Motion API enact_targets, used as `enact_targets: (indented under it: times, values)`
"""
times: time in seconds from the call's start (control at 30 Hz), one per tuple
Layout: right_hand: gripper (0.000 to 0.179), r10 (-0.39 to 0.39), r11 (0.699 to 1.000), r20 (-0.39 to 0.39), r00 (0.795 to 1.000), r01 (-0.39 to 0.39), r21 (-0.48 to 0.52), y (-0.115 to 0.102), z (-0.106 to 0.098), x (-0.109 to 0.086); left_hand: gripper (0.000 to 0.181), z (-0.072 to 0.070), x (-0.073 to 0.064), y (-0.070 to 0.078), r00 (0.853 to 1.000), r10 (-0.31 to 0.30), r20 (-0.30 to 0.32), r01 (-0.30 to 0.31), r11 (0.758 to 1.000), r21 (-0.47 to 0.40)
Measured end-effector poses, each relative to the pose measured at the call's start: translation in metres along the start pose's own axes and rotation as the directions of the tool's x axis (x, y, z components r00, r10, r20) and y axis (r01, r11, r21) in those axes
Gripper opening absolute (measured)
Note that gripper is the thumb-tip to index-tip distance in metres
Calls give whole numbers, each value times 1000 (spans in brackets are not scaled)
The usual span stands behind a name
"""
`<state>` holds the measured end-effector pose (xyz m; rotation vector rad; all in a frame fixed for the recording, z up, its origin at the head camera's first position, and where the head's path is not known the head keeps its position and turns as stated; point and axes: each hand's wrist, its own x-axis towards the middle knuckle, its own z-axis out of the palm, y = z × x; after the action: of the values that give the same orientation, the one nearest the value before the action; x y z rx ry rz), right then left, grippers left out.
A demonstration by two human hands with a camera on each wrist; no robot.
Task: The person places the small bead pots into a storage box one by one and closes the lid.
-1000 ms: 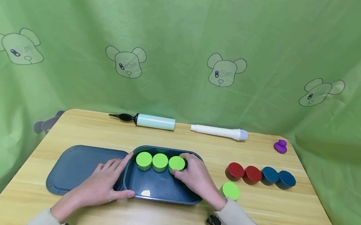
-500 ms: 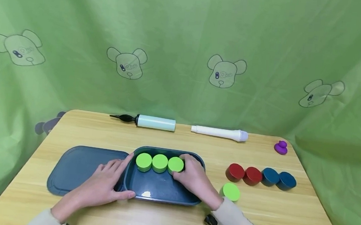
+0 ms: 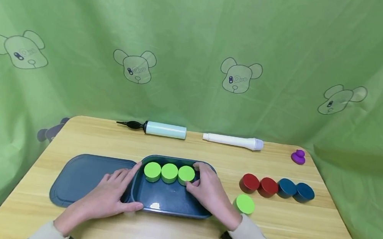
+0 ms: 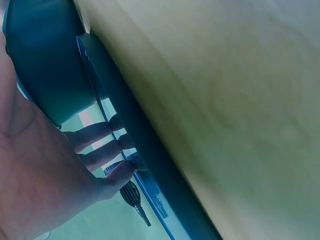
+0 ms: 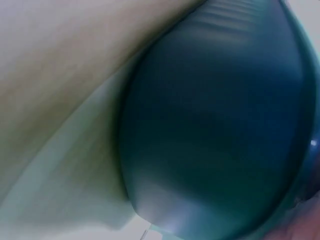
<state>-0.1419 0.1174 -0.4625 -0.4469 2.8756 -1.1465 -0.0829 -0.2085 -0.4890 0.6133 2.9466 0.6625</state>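
Note:
Three bright green round blocks (image 3: pixel 169 173) stand in a row along the back of a dark blue box (image 3: pixel 168 212). My right hand (image 3: pixel 209 186) is inside the box's right end, its thumb and forefinger beside the rightmost green block (image 3: pixel 186 174), apparently loosened from it. My left hand (image 3: pixel 110 192) spans the box's left end, forefinger along the left rim and thumb at the front corner. In the left wrist view, the fingers (image 4: pixel 107 145) of that hand reach over a flat dark blue lid (image 4: pixel 145 130). The right wrist view mostly shows the box's outer wall (image 5: pixel 210 120).
Right of the box are a fourth green block (image 3: pixel 245 204), two red blocks (image 3: pixel 249 183) and two blue blocks (image 3: pixel 287 187). Along the back lie a hand pump (image 3: pixel 165 130), a white toy microphone (image 3: pixel 232 140) and a purple duck-like toy (image 3: pixel 298 156).
My right hand first nudged the rightmost green block slightly left against its neighbour, then drew back a little to the right. My left hand has stayed in place.

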Motion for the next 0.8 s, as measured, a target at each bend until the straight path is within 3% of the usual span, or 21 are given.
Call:
enact_targets:
  times: [0.43,0.8]
  values:
    - [45,-93,996,-122,988,93,-6,5,-30,-24,117,-3,0,0,1000,-6,5,6,1000,-1]
    - [44,-84,996,-171,982,82,-19,18,-59,-39,116,-3,2,0,1000,-6,22,6,1000,0]
